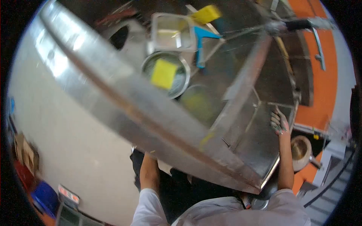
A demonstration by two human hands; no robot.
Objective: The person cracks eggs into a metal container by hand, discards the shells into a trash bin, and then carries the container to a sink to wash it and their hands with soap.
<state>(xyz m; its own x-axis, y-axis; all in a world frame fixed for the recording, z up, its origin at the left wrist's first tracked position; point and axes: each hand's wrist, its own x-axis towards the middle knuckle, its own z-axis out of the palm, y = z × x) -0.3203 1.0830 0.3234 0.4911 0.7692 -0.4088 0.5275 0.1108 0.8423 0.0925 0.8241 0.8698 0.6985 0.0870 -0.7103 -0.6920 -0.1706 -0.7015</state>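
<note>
My right hand [278, 121] is over the bare right-hand part of the metal sink [249, 130], close to its far right edge. Its fingers are curled, with greyish patches about them; what they hold, if anything, cannot be made out. Only my left forearm [150, 172] shows, bent down at the sink's front; the hand itself is hidden behind the front wall. Left of the slanting divider stands a round metal bowl [183, 83] with a yellow sponge-like square [163, 74] in it. Beside it is a rectangular metal pan [174, 32].
A blue squeegee-like tool [200, 41] and another yellow piece [206, 14] lie behind the bowl. A dark-gripped spray hose [298, 25] crosses the upper right. A round pot with a handle [301, 152] is right of the sink. A blue bin [46, 199] stands lower left.
</note>
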